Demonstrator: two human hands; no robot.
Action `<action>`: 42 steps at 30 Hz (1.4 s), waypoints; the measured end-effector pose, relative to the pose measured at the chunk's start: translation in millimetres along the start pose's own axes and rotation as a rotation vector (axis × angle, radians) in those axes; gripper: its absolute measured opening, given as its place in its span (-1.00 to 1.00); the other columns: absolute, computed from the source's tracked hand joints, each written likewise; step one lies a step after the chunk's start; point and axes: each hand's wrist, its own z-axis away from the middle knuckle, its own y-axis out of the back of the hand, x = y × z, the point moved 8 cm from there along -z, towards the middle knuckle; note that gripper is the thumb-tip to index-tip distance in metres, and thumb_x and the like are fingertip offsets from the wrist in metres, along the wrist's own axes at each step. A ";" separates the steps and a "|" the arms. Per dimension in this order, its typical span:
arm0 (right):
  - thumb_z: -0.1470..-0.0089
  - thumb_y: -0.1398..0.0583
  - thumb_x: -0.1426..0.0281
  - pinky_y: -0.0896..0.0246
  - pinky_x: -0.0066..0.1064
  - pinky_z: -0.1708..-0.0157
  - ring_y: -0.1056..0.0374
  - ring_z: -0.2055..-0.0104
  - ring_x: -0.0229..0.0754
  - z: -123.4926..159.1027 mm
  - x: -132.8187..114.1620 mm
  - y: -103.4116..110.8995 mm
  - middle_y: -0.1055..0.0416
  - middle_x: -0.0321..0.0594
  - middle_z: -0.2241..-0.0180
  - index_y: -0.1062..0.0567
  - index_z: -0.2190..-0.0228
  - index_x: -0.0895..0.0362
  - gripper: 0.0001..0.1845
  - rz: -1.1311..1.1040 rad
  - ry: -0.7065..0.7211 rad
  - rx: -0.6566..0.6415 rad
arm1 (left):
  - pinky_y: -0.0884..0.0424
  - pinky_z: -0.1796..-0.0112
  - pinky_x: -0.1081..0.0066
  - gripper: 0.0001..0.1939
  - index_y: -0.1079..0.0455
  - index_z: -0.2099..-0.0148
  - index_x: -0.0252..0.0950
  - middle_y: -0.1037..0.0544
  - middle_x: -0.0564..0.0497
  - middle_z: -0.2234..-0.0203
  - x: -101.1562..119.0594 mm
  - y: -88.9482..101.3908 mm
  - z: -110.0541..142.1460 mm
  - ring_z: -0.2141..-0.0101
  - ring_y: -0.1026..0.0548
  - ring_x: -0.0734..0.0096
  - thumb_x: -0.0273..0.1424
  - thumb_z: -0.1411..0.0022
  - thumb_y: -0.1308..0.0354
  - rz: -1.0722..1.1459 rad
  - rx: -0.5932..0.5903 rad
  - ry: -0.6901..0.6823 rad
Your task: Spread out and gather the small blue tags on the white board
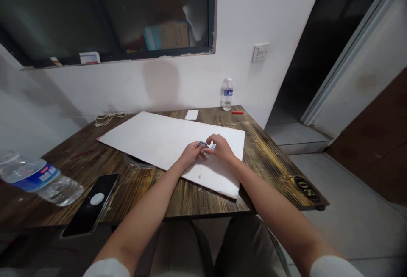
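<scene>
Reaching forward, left hand, right hand meeting, perhaps pinching small grey object

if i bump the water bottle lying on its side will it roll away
Probably yes: the water bottle rests on its round side, and nothing visibly wedges it. It looks like thin clear plastic, so it is likely light for its size and may dent if squeezed.

Board on table, phone left, water bottle behind
</scene>
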 end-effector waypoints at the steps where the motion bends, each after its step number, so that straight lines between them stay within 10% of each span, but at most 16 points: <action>1: 0.02 -0.36 0.31 -0.08 -0.36 0.23 -0.25 0.26 -0.16 0.0 0.3 1.5 -0.42 -0.27 0.35 -0.46 0.41 0.09 -0.81 -0.001 -0.011 0.012 | -0.31 0.49 0.48 -0.48 -0.47 0.26 -0.36 -0.55 -0.03 0.47 0.8 -2.3 1.4 0.56 -0.48 0.46 0.04 -0.03 -0.27 0.009 -0.019 0.000; 9: -0.03 -0.30 0.34 -0.15 -0.34 0.24 -0.30 0.27 -0.15 0.9 4.5 16.2 -0.43 -0.22 0.36 -0.49 0.49 0.10 -0.87 -0.045 -0.045 0.130 | -0.26 0.44 0.52 -0.52 -0.48 0.09 -0.34 -0.58 -0.18 0.12 5.0 -9.9 7.3 0.35 -0.56 0.36 -0.08 -0.09 -0.29 0.069 -0.066 0.022; 21: -0.18 -0.14 0.32 -0.16 -0.37 0.24 -0.29 0.33 -0.19 -4.0 18.8 27.4 -0.46 -0.21 0.34 -0.51 0.41 0.11 -0.81 -0.051 -0.143 0.161 | -0.20 0.58 0.56 -0.54 -0.45 0.13 -0.39 -0.62 -0.23 0.24 -2.1 5.8 -2.0 0.46 -0.58 0.38 -0.09 -0.10 -0.26 0.033 0.064 0.018; 29: -0.17 -0.14 0.35 -0.03 -0.26 0.16 -0.25 0.09 -0.04 1.4 37.2 9.4 -0.43 -0.11 0.20 -0.57 0.37 0.08 -0.80 0.296 -0.268 -0.161 | -0.17 0.65 0.59 -0.58 -0.41 0.10 -0.36 -0.62 -0.15 0.30 -1.1 32.0 -2.1 0.53 -0.54 0.48 -0.11 -0.17 -0.17 0.033 0.343 0.018; 42: -0.11 -0.24 0.31 -0.12 -0.21 0.11 -0.24 0.03 0.05 7.0 37.6 10.1 -0.39 -0.02 0.10 -0.54 0.18 0.09 -0.77 0.400 -0.286 -0.099 | -0.12 0.66 0.59 -0.60 -0.42 0.12 -0.35 -0.61 -0.12 0.34 0.7 32.5 -1.1 0.57 -0.50 0.52 -0.13 -0.14 -0.18 0.023 0.352 0.017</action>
